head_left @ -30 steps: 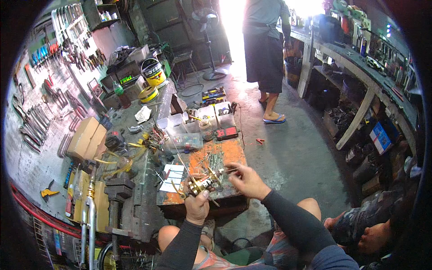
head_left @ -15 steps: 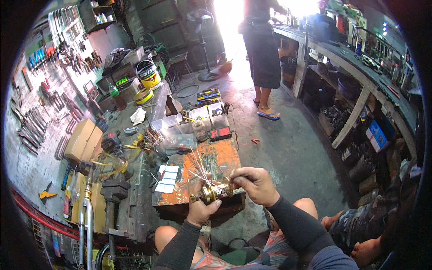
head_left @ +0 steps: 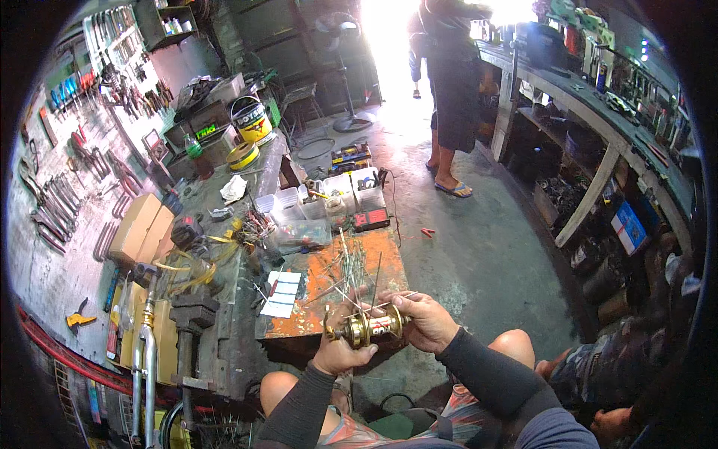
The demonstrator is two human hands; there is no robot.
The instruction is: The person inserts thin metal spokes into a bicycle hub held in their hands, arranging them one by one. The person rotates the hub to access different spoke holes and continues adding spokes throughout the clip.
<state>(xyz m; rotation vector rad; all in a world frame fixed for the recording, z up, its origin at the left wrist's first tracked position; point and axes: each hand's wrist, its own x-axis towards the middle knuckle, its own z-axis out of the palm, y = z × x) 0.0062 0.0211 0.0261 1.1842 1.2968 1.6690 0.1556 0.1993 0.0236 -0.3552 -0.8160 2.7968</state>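
A gold bicycle hub (head_left: 380, 326) with a pale label round its barrel lies sideways between my hands, above the near edge of the bench. My left hand (head_left: 342, 355) is closed round its left end, thumb along the underside. Several thin metal spokes (head_left: 345, 290) stick up and away from the hub, fanning over the bench. At the right flange my right hand (head_left: 426, 322) is closed, thumb and fingers pinched on a spoke; its fingertips are partly hidden by the hub. More loose spokes (head_left: 351, 256) lie on the orange, worn bench top (head_left: 387, 251).
A white sheet (head_left: 282, 294) lies left of the spokes. Clear plastic bins (head_left: 368, 196) with small parts stand behind. At left are a vise (head_left: 193, 310) and a silver bicycle fork (head_left: 147, 337). Another person (head_left: 452, 97) stands by the right workbench (head_left: 591, 112).
My right hand has come down and in against the hub's right flange. The hub now lies more level and slightly farther right. A second person's leg shows in the doorway.
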